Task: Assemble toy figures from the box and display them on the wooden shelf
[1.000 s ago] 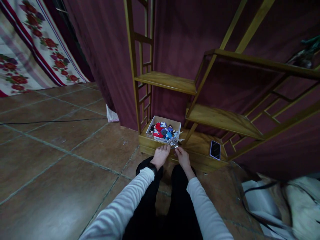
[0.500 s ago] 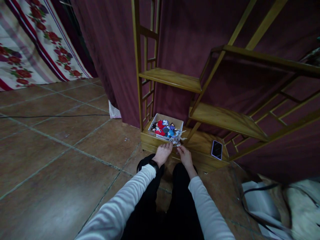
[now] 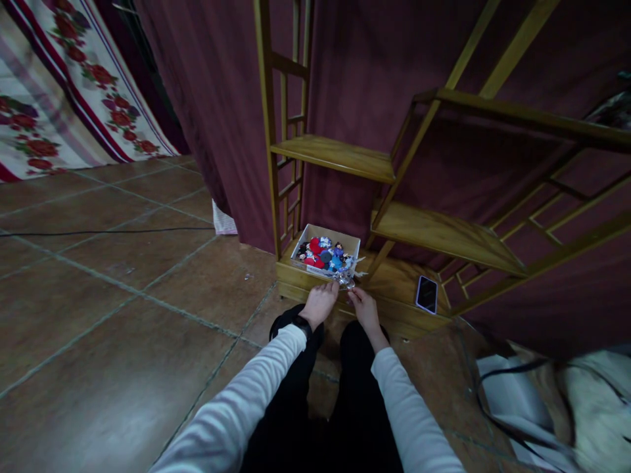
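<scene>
A shallow white box full of small red, blue, white and purple figures sits on the low wooden base of the shelf. At its front right corner is a shiny, clear crinkled wrapper, held between my hands. My left hand, wearing a dark watch, has its fingers closed at the wrapper's left side. From the right, my right hand pinches the wrapper's lower edge. Whatever may be inside the wrapper is too small to make out.
A phone lies on the shelf base to the right. The wooden shelf rises behind the box, before a maroon curtain. Bags rest on the floor at right. A thin cable crosses the tiles at left.
The view has shifted very slightly. Both hands stay at the wrapper in almost the same place, and the box has not moved.
</scene>
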The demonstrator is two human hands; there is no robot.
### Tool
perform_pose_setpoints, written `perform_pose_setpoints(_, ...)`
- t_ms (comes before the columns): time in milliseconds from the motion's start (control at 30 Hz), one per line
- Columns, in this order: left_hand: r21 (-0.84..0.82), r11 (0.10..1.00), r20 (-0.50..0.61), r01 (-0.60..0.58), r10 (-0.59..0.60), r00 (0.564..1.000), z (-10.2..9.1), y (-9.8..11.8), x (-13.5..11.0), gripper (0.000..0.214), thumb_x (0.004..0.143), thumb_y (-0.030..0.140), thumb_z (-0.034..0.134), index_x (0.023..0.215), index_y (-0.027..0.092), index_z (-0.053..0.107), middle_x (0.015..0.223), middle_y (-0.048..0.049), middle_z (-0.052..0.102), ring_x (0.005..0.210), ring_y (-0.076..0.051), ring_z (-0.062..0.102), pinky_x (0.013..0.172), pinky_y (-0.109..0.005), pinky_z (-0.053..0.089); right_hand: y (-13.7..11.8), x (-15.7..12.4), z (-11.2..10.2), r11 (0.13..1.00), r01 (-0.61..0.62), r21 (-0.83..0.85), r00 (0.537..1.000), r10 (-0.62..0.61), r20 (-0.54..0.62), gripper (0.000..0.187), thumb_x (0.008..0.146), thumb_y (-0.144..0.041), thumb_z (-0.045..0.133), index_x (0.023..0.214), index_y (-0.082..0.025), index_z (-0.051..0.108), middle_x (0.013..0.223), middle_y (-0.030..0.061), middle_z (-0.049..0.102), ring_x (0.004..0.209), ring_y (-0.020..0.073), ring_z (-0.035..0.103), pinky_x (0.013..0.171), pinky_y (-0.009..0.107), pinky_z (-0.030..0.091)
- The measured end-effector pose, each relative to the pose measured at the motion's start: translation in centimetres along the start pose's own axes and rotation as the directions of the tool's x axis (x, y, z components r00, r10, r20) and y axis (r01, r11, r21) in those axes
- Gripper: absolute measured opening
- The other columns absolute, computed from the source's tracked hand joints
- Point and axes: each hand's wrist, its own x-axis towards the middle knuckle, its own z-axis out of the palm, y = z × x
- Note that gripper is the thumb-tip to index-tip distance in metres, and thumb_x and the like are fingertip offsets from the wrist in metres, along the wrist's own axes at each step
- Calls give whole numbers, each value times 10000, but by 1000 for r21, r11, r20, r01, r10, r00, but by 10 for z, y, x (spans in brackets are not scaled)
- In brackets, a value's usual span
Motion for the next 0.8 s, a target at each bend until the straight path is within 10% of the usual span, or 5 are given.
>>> perform_pose_setpoints(800, -240, 939, 36, 245, -244, 969, 2, -12, 11, 286, 903, 318, 329, 1028, 200, 556, 945, -87, 657, 888, -189, 610, 723, -260, 406, -42, -13, -6, 996, 66, -55, 995, -62, 77, 296, 838, -442, 414, 890, -266, 647, 793, -12, 690, 732, 164, 637, 685, 248, 466)
